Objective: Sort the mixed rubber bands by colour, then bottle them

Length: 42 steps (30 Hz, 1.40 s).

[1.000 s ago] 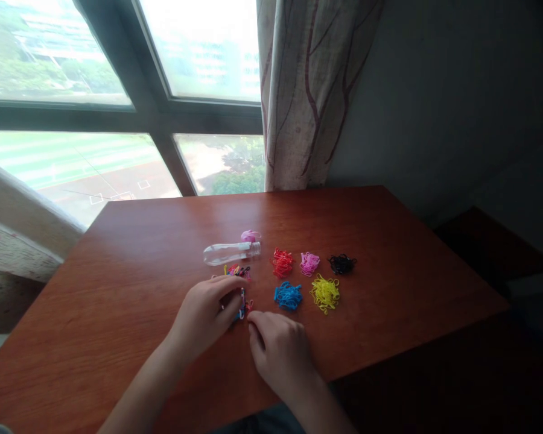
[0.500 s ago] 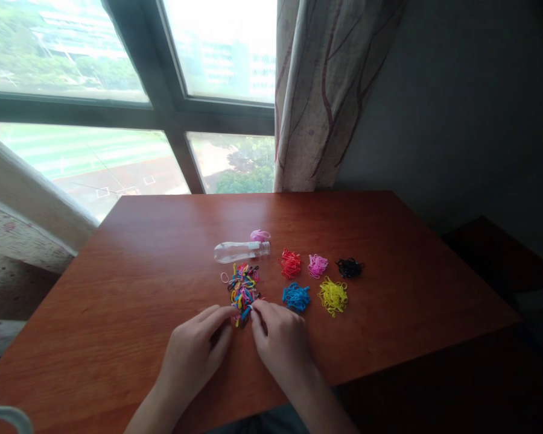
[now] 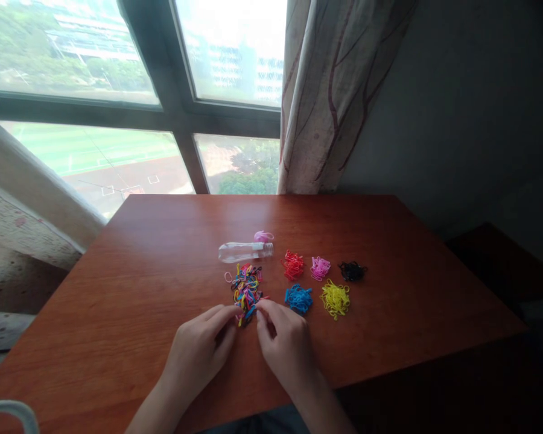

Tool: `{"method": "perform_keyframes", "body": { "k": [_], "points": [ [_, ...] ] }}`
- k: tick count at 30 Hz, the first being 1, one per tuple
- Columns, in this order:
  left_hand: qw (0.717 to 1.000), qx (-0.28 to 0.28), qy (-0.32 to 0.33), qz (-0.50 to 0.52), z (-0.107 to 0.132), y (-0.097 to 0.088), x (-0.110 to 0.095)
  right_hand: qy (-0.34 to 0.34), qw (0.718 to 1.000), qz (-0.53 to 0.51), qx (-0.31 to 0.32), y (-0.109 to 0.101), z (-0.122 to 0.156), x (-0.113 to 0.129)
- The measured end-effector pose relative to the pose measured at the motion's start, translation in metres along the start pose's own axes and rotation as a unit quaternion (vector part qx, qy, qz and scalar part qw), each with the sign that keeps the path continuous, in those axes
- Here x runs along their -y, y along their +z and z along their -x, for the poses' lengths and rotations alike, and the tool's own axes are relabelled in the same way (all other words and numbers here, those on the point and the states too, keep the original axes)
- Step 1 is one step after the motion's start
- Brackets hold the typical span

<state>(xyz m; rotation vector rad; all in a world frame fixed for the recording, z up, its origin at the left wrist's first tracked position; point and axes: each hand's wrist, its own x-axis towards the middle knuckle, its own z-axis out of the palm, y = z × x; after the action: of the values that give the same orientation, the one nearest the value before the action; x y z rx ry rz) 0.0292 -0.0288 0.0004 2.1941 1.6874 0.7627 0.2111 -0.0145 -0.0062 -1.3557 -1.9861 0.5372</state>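
A mixed pile of small coloured rubber bands [image 3: 245,288] lies on the brown wooden table [image 3: 154,289]. My left hand [image 3: 203,349] and my right hand [image 3: 284,343] rest on the table at the pile's near edge, their fingertips meeting at a blue band there. The right fingers are pinched together on it. The left fingers are curled, touching the pile's edge. To the right lie sorted heaps: red [image 3: 293,265], pink [image 3: 320,268], black [image 3: 352,270], blue [image 3: 298,298] and yellow [image 3: 335,298].
A clear plastic bottle [image 3: 244,251] lies on its side behind the pile, with a pink cap [image 3: 263,236] beside its neck. A window and a patterned curtain [image 3: 335,90] stand behind the table. The table's right edge drops into shadow.
My left hand has drawn back off the mixed pile, uncovering it. My right hand has moved up to the pile's near edge and pinched a band. The camera has shifted slightly.
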Motion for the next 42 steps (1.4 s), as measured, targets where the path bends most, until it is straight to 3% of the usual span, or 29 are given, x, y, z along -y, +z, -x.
{"method": "perform_keyframes", "body": {
  "k": [4, 10, 22, 35, 38, 42],
  "points": [
    [1.0, 0.008, -0.002, 0.002, 0.0, 0.001, 0.001, -0.042, 0.998, 0.012, 0.054, 0.0, 0.002, 0.002],
    [1.0, 0.012, 0.001, 0.003, 0.002, 0.002, 0.003, 0.002, 0.998, 0.04, 0.056, 0.004, 0.0, 0.001],
    [1.0, 0.006, 0.014, 0.0, 0.003, 0.004, 0.006, 0.008, 0.996, 0.064, 0.064, 0.006, 0.0, 0.0],
    [0.998, -0.044, 0.033, 0.001, 0.0, 0.0, 0.004, -0.017, 0.997, -0.072, -0.028, -0.002, 0.008, -0.003],
    [0.997, -0.068, 0.034, -0.002, 0.0, 0.0, 0.005, -0.003, 0.995, -0.075, -0.06, -0.01, 0.014, -0.01],
    [0.998, -0.055, 0.043, -0.005, 0.0, 0.001, 0.005, 0.03, 0.993, -0.056, -0.102, -0.028, 0.02, -0.028]
  ]
}}
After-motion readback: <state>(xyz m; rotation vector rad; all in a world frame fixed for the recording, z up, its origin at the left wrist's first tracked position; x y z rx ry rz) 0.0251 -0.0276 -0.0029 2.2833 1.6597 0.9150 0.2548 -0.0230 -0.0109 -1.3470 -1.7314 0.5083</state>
